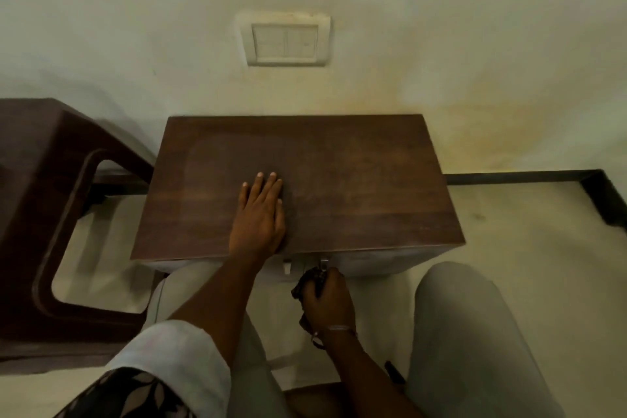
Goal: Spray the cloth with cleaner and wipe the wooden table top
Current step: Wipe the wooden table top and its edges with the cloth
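1. Cream, stained wall [441,44] with a switch plate [286,41] rises beyond both hands, behind the wooden bench [356,180].
2. Left hand [259,214] lies palm down on the bench top near its front edge, fingers straight and together, grasping nothing.
3. Right hand [327,295] sits nearer than the left, below the bench's front edge, clenched round a bunched dark cloth [308,280].
4. Small pale handles [287,266] show on the bench front, between the two hands.
5. Brown stool [51,180] stands left of the left hand.

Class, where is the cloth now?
Head view, lower centre: the cloth is bunched in the right hand, just below the front edge of the wooden table top.
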